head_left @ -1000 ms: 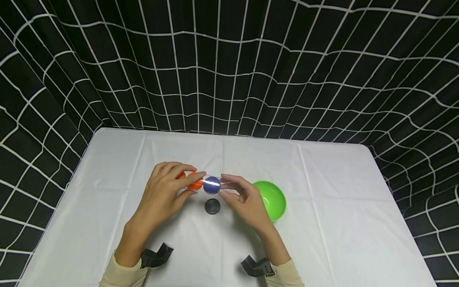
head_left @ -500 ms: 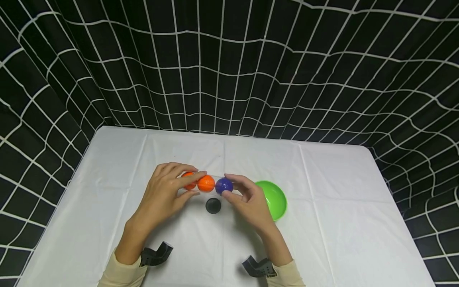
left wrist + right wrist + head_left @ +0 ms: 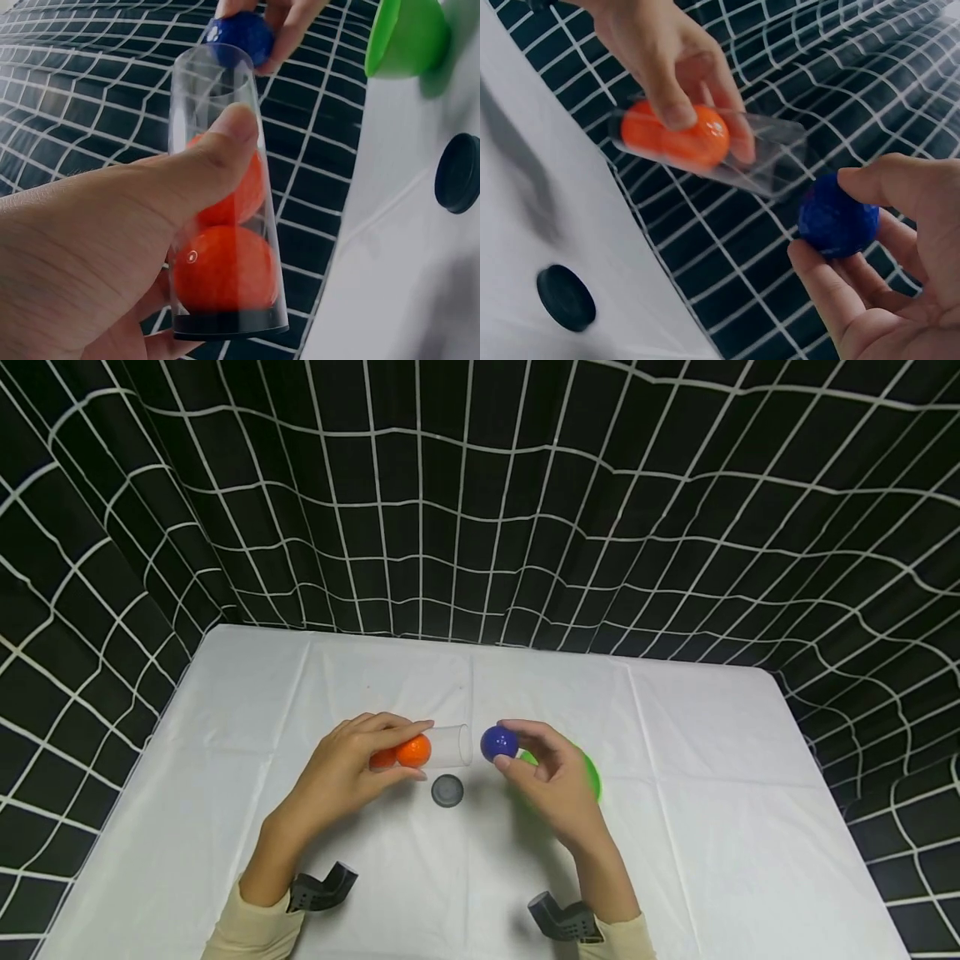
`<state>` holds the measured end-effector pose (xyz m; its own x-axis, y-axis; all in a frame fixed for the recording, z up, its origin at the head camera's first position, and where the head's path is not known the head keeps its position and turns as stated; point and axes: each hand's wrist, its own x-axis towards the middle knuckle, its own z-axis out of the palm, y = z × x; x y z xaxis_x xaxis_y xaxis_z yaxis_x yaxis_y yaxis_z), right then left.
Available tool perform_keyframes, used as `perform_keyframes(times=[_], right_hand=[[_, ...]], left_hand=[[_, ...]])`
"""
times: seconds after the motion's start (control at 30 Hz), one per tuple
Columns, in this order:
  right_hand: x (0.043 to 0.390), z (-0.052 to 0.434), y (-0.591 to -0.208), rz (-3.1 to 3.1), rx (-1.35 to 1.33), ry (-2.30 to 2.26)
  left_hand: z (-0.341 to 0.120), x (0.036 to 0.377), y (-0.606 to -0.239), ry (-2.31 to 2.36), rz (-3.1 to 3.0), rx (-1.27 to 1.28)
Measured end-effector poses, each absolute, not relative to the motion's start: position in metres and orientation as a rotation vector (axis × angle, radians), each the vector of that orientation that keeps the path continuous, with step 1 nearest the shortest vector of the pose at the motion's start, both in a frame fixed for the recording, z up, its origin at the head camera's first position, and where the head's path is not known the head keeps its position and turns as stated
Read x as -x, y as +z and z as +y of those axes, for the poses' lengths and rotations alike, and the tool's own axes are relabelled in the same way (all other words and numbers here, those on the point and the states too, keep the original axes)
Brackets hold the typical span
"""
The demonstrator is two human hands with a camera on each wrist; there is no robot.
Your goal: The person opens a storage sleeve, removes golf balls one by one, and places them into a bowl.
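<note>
My left hand (image 3: 352, 760) grips a clear plastic tube (image 3: 452, 746) with its thumb and fingers wrapped round it. Two orange balls (image 3: 225, 268) sit inside, toward the tube's dark closed end (image 3: 229, 322). The tube's other end is uncapped and faces my right hand. Between thumb and fingertips, my right hand (image 3: 557, 777) pinches a blue ball (image 3: 498, 743) just outside that open mouth, with a small gap between ball and rim. On the white cloth below the tube lies a round black cap (image 3: 447, 791).
A green bowl (image 3: 591, 774) stands on the white-covered table (image 3: 697, 827), partly hidden behind my right hand. Black curtain with a white grid net (image 3: 480, 510) surrounds the table's back and sides. Each wrist wears a black camera mount (image 3: 324, 889).
The blue ball came out of the tube's open end and moved right with my right hand. The orange balls shifted right in the tube, then back left. My left hand stayed nearly in place.
</note>
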<state>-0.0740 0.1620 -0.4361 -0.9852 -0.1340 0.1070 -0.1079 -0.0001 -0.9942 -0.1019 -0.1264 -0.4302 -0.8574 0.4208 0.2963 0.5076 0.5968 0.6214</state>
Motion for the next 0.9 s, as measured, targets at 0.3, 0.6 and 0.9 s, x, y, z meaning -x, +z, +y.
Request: perform_keyframes(times=[0.3,0.6,0.9], right_hand=[[0.074,0.186,-0.430,2.342,0.333,-2.121],[0.072,0.203,-0.425,2.524,0.316,-2.015],[0.070,0.218,-0.427,2.828,0.333,-1.735]], left_hand=[[-0.129,0.101,-0.427,-1.110,-2.730,0.767],[-0.132,0.103,-0.425,-1.075,-2.740,0.785],[-0.134,0.100,-0.426,-0.990,-2.741,0.808]])
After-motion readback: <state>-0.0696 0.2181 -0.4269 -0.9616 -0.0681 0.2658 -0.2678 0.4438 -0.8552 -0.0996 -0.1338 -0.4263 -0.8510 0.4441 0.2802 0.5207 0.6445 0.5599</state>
